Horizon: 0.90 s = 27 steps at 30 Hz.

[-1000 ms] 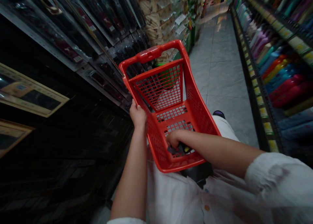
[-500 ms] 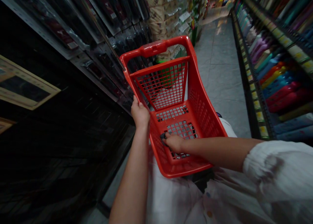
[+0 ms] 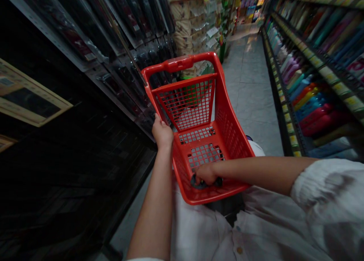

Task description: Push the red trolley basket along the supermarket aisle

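Observation:
A red plastic shopping basket [image 3: 231,124] with grid sides and a long handle at its far end stands in front of my body. My left hand [image 3: 163,132] is wrapped round its left rim. Inside, low at the near end, my right hand [image 3: 207,173] grips a dark grey cloth [image 3: 197,183], pressed against the basket's floor. The fingertips of that hand are partly hidden by the cloth and shadow.
Packaged goods hang on a rack [image 3: 113,60] at the left, above a dark cabinet. Shelves of colourful folded or rolled goods [image 3: 315,113] line the right. Between them a grey tiled aisle [image 3: 244,71] leads away, past stacked beige packs [image 3: 184,25].
My right hand has moved with the dark cloth toward the near end of the basket floor. My left hand keeps its hold on the rim. The view has shifted slightly.

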### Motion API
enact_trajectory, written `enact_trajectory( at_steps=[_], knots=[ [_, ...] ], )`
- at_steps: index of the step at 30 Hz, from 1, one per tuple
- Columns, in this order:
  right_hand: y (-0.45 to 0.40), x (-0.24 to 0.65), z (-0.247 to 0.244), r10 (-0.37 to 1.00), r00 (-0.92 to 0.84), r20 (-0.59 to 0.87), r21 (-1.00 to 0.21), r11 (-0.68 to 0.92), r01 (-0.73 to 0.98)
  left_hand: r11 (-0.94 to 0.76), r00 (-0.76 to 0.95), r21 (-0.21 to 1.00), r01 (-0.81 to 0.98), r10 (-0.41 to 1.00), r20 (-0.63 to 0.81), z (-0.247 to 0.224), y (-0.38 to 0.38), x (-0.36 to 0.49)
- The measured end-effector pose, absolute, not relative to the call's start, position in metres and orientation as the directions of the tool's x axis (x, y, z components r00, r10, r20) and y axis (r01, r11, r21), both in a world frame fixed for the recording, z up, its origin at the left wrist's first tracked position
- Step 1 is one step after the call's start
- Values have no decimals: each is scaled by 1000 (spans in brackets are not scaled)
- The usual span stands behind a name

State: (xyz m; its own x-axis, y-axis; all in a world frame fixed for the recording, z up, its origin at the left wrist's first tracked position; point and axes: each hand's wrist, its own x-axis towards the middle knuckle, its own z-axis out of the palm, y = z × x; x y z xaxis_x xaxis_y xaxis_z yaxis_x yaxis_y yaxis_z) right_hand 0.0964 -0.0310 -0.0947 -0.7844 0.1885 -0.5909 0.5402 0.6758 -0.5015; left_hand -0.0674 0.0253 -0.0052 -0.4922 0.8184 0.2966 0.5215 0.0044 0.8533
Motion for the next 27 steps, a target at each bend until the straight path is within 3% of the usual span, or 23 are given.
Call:
enact_trajectory(
  at_steps=[2,7,10,13,16,20,23,25,27],
  knots=[
    [-22,100,-87,204,-735,-647,-508,602,615,21,-516,848,529,802,302,-4,25,-65],
    [-9,87,-81,601,-586,-543,-492,338,802,-12,-505,845,535,797,330,-5,25,-65],
    [-25,78,-91,588,-642,-492,-490,422,762,0,-510,845,535,798,322,-6,25,-65],
    [-42,82,-101,495,-742,-451,-361,659,660,61,-523,832,551,803,287,-4,26,-62],
    [-33,98,-104,438,-793,-424,-235,792,564,178,-519,727,663,809,276,1,25,-52],
    [12,121,-99,699,-540,-469,-66,581,811,229,-421,499,836,851,314,6,20,-36],
    [31,125,-98,798,-371,-476,34,438,898,228,-383,425,876,864,325,6,16,-30],
    [23,119,-101,807,-363,-466,34,427,904,212,-369,415,885,862,346,5,14,-28],
    [6,109,-107,761,-476,-440,-28,518,855,196,-360,420,886,862,357,5,12,-28]
  ],
)
